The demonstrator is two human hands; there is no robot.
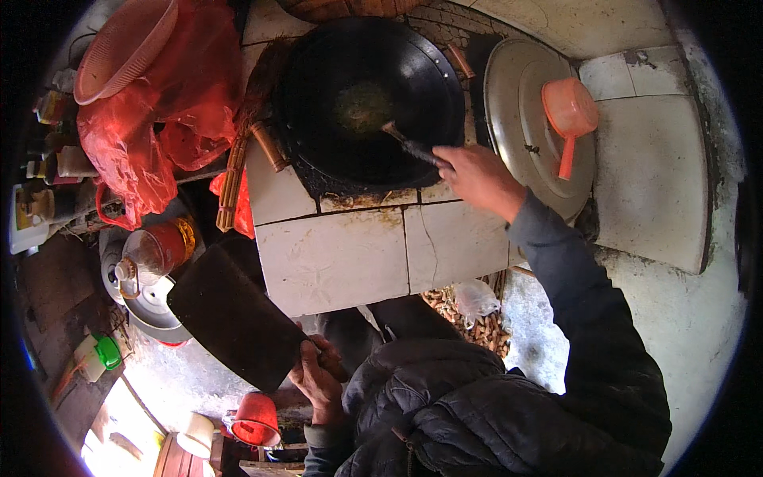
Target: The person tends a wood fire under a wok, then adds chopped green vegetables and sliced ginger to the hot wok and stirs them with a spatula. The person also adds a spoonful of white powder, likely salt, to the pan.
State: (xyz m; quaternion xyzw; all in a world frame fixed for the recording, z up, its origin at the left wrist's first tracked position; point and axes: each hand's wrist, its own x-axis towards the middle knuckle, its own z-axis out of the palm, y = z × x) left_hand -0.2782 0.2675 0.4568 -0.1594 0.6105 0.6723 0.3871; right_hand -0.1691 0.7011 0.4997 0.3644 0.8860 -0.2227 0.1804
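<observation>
A large black wok point(318, 95) is set into the tiled stove, with a small pool of yellowish liquid point(362, 107) at its bottom. My right hand point(481, 179) is closed around the dark handle of a cooking spatula point(420, 151). The spatula's tip reaches down into the wok, close to the liquid; its blade is hard to make out. Low on the left, away from the stove top, my left hand point(314, 374) grips a dark, flat rectangular board point(230, 314) by its lower corner. The board is tilted, and my fingers partly hide that corner.
Right of the wok lies a big round metal lid point(509, 119) with a pink plastic dipper point(568, 107) on it. A bamboo brush point(232, 187), red plastic bag point(127, 151) and pink colander point(127, 48) are at left. Below stand an oil bottle point(155, 248) and red bucket point(256, 419).
</observation>
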